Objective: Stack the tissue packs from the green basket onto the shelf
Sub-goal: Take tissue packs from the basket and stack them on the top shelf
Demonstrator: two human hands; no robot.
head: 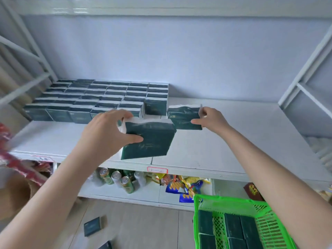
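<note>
The left grip [107, 133] is clasping one tissue pack [150, 141], thumb across its dark face and fingers behind its white end. It is holding the pack tilted above the front of the shelf [233, 141], and I judge it is carrying the pack toward the gap just beyond its fingers. The right grip [212, 119] is pinching a second pack [183, 117] by the right end, thumb low and a fingertip at the top corner. That pack seems to be resting upright on the shelf, probably so it can be squared against the stacked block [98, 97]. The block is lying beyond and left of the left grip, roughly six packs across and six rows deep, though blur is preventing an exact count. Below the right forearm, the green basket [224, 202] is holding at least five more packs, cut off by the frame. Under the left forearm, one fallen pack [92, 226] is lying on the floor.
</note>
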